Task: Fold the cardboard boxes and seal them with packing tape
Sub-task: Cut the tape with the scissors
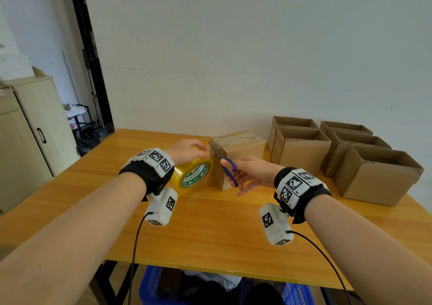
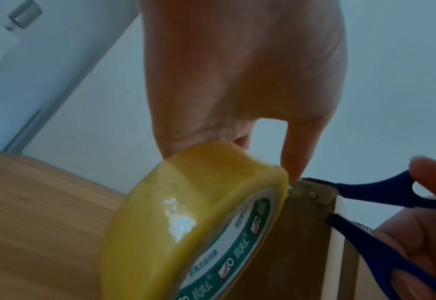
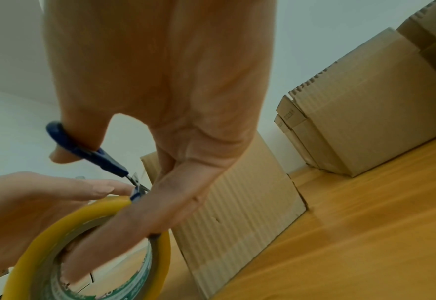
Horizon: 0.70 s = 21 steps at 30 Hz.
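A closed cardboard box (image 1: 240, 148) stands mid-table, also seen as the box (image 3: 239, 205). My left hand (image 1: 187, 150) grips a yellow tape roll (image 1: 194, 174) from above, right against the box's left side; the same roll (image 2: 186, 223) fills the left wrist view and the roll (image 3: 88, 243) shows in the right wrist view. My right hand (image 1: 250, 174) holds blue-handled scissors (image 1: 228, 167), thumb and fingers through the loops. The scissors (image 2: 339, 194) have their blades at the tape between roll and box, next to my left fingertip (image 2: 296, 162). The blades are mostly hidden.
Several open cardboard boxes (image 1: 336, 155) stand in rows at the table's back right. The wooden table (image 1: 210, 230) has bare surface in front. A cabinet (image 1: 30, 136) stands at the left, and a blue crate (image 1: 154, 283) sits under the table.
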Motion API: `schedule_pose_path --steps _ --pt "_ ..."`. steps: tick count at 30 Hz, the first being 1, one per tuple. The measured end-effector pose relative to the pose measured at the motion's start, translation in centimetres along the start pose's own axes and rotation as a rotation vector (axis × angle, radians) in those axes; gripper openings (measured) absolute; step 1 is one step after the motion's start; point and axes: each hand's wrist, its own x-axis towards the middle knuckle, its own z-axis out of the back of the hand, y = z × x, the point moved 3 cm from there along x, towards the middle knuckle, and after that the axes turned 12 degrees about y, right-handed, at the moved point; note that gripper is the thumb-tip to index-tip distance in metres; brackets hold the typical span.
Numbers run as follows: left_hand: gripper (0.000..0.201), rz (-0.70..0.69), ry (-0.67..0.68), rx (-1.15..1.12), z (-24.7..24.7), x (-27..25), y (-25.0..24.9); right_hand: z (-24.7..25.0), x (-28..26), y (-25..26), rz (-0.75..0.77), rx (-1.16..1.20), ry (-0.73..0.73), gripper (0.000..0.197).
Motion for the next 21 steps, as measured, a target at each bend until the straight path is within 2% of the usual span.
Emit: schedule_pose_path --steps 15,21 --pt "0.035 0.002 -0.037 -0.006 -0.17 0.54 0.44 0.39 -0.48 -0.08 0.049 -0.071 -0.068 0.033" --pt "0.038 0.033 -0.102 0.142 -0.01 0.57 0.53 0.17 -0.33 0.1 0.059 -0.101 -0.072 0.032"
